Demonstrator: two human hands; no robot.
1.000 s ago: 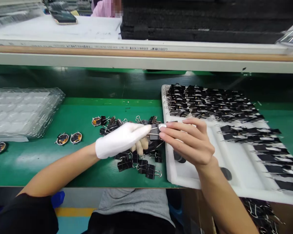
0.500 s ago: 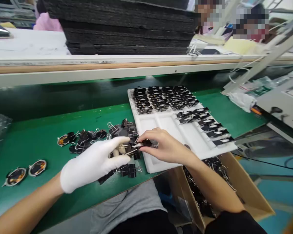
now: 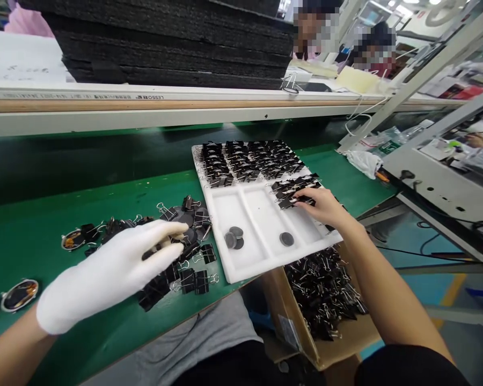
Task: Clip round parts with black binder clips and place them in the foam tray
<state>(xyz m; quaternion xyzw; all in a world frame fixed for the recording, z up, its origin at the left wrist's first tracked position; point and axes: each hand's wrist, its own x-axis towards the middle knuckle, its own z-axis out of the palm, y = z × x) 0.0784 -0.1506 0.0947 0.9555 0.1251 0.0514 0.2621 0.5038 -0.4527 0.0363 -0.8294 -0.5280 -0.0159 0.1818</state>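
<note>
My left hand [image 3: 118,271], in a white glove, is over a loose pile of black binder clips [image 3: 201,280]. Its thumb and forefinger are apart, with dark clips behind the gap. Bare and pinched, my right hand [image 3: 324,206] grips a black binder clip [image 3: 301,200] at the front of a row in the white foam tray [image 3: 218,252]. Whitish bits show between the clips of that row. Rows of similar clips fill the tray's far compartments. Several dark round discs [image 3: 235,238] lie in a near compartment, and another disc [image 3: 286,239] lies beside them.
Below the bench edge, an open cardboard box [image 3: 301,316] holds many binder clips. Round metal-rimmed pieces [image 3: 20,295] lie at left on the green bench [image 3: 116,195]. Black foam sheets [image 3: 165,48] are stacked on the shelf above. Two people are beyond it.
My right hand has moved right, from beside my left hand to the tray's row, carrying a clip. My view has shifted right, and discs in the tray have come into sight.
</note>
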